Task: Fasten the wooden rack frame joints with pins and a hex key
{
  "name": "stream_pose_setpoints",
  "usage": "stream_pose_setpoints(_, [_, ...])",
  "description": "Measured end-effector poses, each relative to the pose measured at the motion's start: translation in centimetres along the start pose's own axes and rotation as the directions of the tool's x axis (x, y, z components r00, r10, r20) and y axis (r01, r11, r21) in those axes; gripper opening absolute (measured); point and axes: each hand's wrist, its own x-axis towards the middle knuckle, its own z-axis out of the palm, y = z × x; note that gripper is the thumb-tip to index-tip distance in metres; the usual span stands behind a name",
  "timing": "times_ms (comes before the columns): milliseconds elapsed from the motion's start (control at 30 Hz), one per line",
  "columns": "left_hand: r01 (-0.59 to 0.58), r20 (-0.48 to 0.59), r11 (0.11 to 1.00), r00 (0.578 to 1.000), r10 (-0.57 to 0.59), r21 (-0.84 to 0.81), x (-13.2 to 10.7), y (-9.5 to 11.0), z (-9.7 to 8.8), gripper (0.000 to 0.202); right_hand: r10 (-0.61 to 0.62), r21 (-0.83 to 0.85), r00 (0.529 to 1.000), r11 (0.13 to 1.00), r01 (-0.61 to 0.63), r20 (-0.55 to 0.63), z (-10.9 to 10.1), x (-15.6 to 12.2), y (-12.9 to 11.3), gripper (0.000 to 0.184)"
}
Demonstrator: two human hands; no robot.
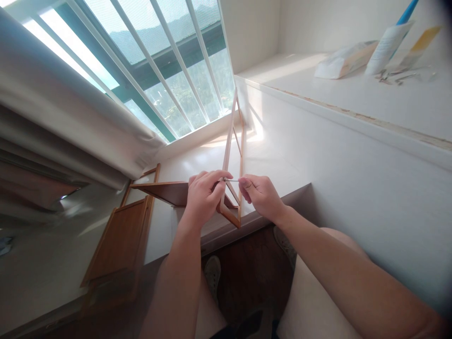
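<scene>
A small wooden frame (231, 217), made up of slim brown bars and a flat panel (169, 190), stands on the white ledge. My left hand (206, 193) is closed over the corner where panel and bars meet, its fingertips by a small fastener. My right hand (259, 190) pinches a thin metal rod (232, 180) between thumb and fingers. The rod runs level to the left, its far end touching or very near the fastener. Its grip end is hidden in my fist, so I cannot tell the tool's kind.
A second wooden piece with a brown panel (115, 240) stands at the left beside a grey curtain (70, 103). On the raised white shelf (353, 99) lie a plastic packet (344, 60), a white tube (388, 47), a brush (422, 44) and small metal parts (391, 76). A barred window (169, 61) is ahead.
</scene>
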Motion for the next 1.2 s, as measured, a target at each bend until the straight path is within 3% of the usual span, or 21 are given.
stream_pose_setpoints(833, [-0.010,-0.005,1.000,1.000,0.010,-0.022,0.00,0.01,-0.06,0.032,0.113,0.264,0.994,0.958,-0.110,0.006,0.59,-0.05,-0.02,0.060])
stream_pose_setpoints(1200, [-0.011,-0.008,1.000,1.000,0.010,-0.024,-0.04,-0.14,0.01,0.032,0.128,0.305,0.992,0.944,-0.126,0.014,0.77,0.04,0.20,0.059])
